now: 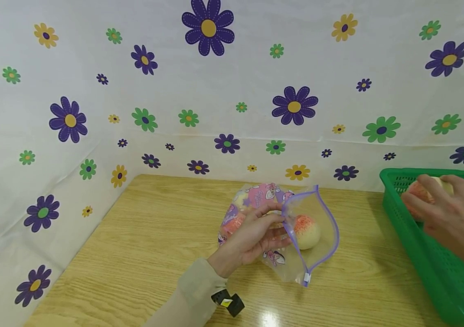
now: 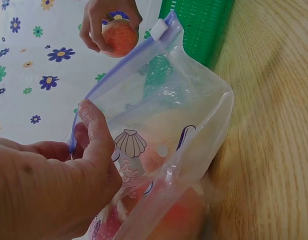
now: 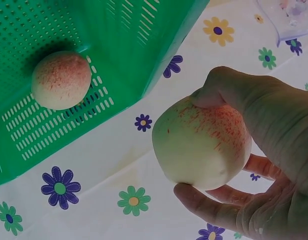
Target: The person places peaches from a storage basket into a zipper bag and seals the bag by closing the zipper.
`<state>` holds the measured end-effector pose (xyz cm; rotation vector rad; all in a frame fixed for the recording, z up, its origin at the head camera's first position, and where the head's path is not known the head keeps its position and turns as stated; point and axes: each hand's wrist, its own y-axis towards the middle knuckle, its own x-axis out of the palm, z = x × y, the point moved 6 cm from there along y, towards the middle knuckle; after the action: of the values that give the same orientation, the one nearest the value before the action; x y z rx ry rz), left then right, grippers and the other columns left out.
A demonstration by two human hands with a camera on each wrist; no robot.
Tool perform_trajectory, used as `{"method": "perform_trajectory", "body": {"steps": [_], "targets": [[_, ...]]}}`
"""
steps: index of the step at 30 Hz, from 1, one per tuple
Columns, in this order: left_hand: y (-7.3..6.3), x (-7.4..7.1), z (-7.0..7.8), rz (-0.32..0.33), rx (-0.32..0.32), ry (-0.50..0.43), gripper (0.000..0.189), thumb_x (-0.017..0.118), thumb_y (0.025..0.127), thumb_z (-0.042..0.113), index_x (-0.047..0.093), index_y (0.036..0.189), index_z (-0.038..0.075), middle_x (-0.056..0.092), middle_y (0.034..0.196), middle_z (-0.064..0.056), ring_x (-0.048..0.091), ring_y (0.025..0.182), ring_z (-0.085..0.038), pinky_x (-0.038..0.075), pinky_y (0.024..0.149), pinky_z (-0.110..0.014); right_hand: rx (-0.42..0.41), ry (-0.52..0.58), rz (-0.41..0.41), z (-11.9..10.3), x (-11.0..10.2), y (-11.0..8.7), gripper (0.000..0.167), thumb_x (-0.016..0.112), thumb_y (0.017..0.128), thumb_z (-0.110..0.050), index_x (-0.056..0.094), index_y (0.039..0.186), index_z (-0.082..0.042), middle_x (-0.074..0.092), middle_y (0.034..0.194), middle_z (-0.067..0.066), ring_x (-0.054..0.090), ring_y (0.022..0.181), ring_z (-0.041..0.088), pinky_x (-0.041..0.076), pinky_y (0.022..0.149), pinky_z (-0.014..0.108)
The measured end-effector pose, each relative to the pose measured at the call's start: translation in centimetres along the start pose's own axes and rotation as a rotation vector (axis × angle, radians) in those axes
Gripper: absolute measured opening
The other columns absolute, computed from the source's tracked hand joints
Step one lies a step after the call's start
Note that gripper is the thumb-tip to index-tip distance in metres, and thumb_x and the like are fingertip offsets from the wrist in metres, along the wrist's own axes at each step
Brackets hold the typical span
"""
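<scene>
A clear zip-top bag [image 1: 326, 240] with printed pictures and a purple zip edge lies on the table, its mouth spread apart. My left hand [image 1: 252, 238] pinches that zip edge between thumb and fingers. One peach [image 1: 306, 234] shows near the bag's mouth, and more red-and-cream fruit [image 2: 176, 215] shows through the plastic. Over the far end of a green basket [image 1: 409, 254], my right hand [image 1: 452, 209] grips a peach [image 3: 204, 142], thumb on one side and fingers on the other. Another peach [image 3: 61, 80] rests inside the basket in the right wrist view.
The basket has perforated walls and stands at the table's right side. A white slider [image 1: 307, 277] sits at the near end of the bag's zip. Flower-printed cloth [image 1: 215, 91] hangs behind and left of the wooden table [image 1: 154, 236].
</scene>
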<state>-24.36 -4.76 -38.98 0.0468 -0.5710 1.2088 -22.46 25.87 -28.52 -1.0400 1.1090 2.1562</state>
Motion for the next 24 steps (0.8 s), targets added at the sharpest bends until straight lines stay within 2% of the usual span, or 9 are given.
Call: {"method": "perform_trajectory", "body": {"steps": [8, 13, 20, 24], "targets": [[0.0, 0.0, 0.0, 0.001, -0.003, 0.000, 0.018, 0.052, 0.104, 0.008, 0.057, 0.118, 0.017, 0.060, 0.096, -0.002, 0.064, 0.082, -0.014, 0.064, 0.071, -0.027, -0.072, 0.028, 0.064, -0.7, -0.5, 0.1, 0.071, 0.084, 0.050, 0.009, 0.057, 0.113, -0.009, 0.048, 0.121, 0.027, 0.049, 0.103, 0.063, 0.054, 0.054, 0.067], [0.0, 0.0, 0.0, 0.000, -0.003, 0.003, 0.017, 0.052, 0.104, 0.008, 0.058, 0.117, 0.017, 0.060, 0.096, -0.002, 0.064, 0.082, -0.014, 0.064, 0.071, -0.026, -0.086, 0.036, 0.063, -1.0, -0.6, 0.2, 0.071, 0.084, 0.049, 0.006, 0.059, 0.113, -0.008, 0.048, 0.121, 0.027, 0.049, 0.101, 0.063, 0.054, 0.055, 0.068], [0.0, 0.0, -0.1, -0.011, -0.001, -0.002, 0.016, 0.052, 0.104, 0.008, 0.057, 0.115, 0.018, 0.061, 0.096, -0.002, 0.064, 0.082, -0.014, 0.063, 0.071, -0.026, -0.113, 0.061, 0.091, -1.5, -1.0, 0.4, 0.067, 0.081, 0.049, 0.008, 0.059, 0.110, -0.007, 0.052, 0.118, 0.027, 0.052, 0.095, 0.062, 0.054, 0.048, 0.063], [0.0, 0.0, -0.1, -0.014, -0.001, -0.006, 0.016, 0.051, 0.104, 0.007, 0.057, 0.115, 0.018, 0.060, 0.095, -0.002, 0.063, 0.082, -0.014, 0.063, 0.070, -0.027, -0.135, 0.071, 0.091, -1.9, -0.9, 0.6, 0.066, 0.082, 0.049, 0.006, 0.060, 0.110, -0.008, 0.053, 0.117, 0.026, 0.054, 0.093, 0.062, 0.055, 0.050, 0.065]]}}
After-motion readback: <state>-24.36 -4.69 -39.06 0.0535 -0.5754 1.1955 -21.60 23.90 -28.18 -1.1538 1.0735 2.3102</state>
